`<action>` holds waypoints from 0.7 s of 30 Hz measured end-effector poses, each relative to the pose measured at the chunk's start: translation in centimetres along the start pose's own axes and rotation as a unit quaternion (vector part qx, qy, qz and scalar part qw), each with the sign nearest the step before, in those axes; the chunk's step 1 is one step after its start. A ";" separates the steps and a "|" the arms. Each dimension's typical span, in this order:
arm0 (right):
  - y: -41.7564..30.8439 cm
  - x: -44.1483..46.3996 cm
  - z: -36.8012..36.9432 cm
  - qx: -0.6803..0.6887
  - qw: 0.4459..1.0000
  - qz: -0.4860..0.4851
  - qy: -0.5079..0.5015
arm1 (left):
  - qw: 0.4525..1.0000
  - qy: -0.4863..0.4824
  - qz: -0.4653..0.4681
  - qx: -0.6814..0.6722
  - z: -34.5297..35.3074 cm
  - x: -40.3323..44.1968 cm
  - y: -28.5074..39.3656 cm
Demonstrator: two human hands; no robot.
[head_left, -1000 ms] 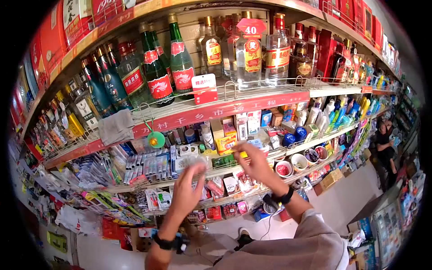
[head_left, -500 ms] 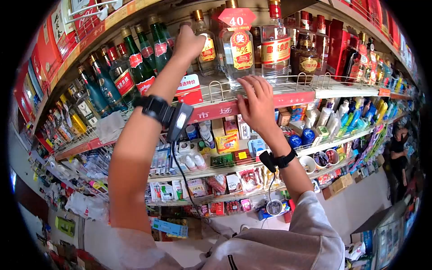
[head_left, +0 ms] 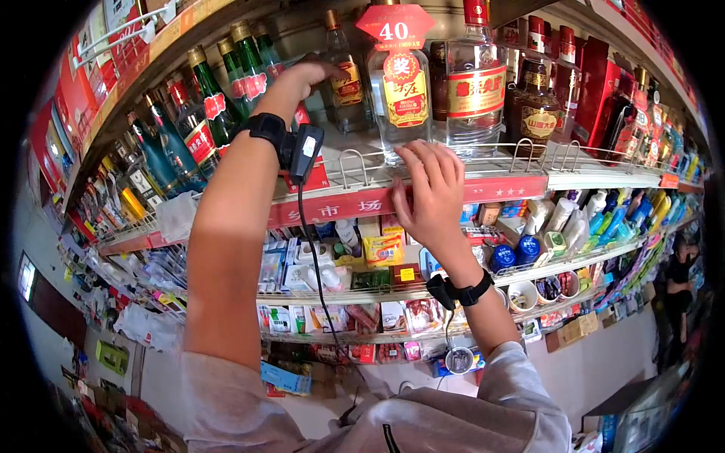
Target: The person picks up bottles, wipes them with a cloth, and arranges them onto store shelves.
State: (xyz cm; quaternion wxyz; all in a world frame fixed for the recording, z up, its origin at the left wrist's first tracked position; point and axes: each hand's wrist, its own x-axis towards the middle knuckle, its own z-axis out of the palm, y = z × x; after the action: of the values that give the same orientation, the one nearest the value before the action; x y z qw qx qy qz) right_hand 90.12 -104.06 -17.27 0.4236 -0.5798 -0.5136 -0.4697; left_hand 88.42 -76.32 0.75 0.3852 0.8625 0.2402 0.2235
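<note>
My left hand [head_left: 305, 78] reaches over the top shelf, beside a clear liquor bottle [head_left: 347, 89] with a yellow and red label. Its fingers point toward that bottle and are partly hidden; whether they touch it I cannot tell. My right hand [head_left: 430, 185] lies with fingers apart over the shelf's front edge [head_left: 483, 186] and low wire rail, holding nothing. Just behind it stands a clear bottle [head_left: 387, 98] with a red tag [head_left: 395, 30] reading 40. A larger clear bottle [head_left: 474, 90] with a red and gold label stands to its right.
Green bottles [head_left: 208, 90] fill the shelf left of my left arm, and a brown bottle [head_left: 532, 106] stands at right. Lower shelves hold packets, blue jars [head_left: 527, 249] and white cups [head_left: 522, 296]. Cables [head_left: 308, 249] hang from both wrist devices. Another person [head_left: 678, 283] is at far right.
My left hand has come lower, beside the clear bottle's label rather than near its neck. The view has shifted a little. My right hand stays on the shelf edge.
</note>
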 end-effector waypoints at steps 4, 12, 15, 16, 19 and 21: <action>0.0 0.0 0.1 -0.004 1.000 0.001 -0.002 | 1.000 -0.024 0.002 -0.014 0.0 2.0 -1.0; 0.0 0.0 0.3 -0.003 1.000 -0.003 0.008 | 0.999 0.001 -0.019 0.035 0.5 0.4 -0.3; 0.0 0.0 0.4 -0.004 1.000 -0.004 0.007 | 0.999 -0.004 -0.021 0.033 0.7 0.4 -0.1; 0.0 0.0 0.3 -0.004 1.000 -0.005 0.007 | 0.999 -0.007 -0.020 0.032 0.7 0.6 -0.1; 0.0 0.0 0.2 -0.012 1.000 -0.009 0.003 | 0.999 0.028 0.018 0.044 1.5 -2.8 1.9; -0.1 -0.1 0.2 -0.012 1.000 -0.007 0.001 | 0.997 0.052 0.020 0.060 1.5 -2.2 1.5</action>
State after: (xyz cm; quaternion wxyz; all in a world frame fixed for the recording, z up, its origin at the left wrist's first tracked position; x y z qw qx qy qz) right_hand 90.07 -103.90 -17.37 0.4136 -0.5807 -0.5113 -0.4799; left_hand 87.96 -79.36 0.58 0.3148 0.8762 0.2554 0.2605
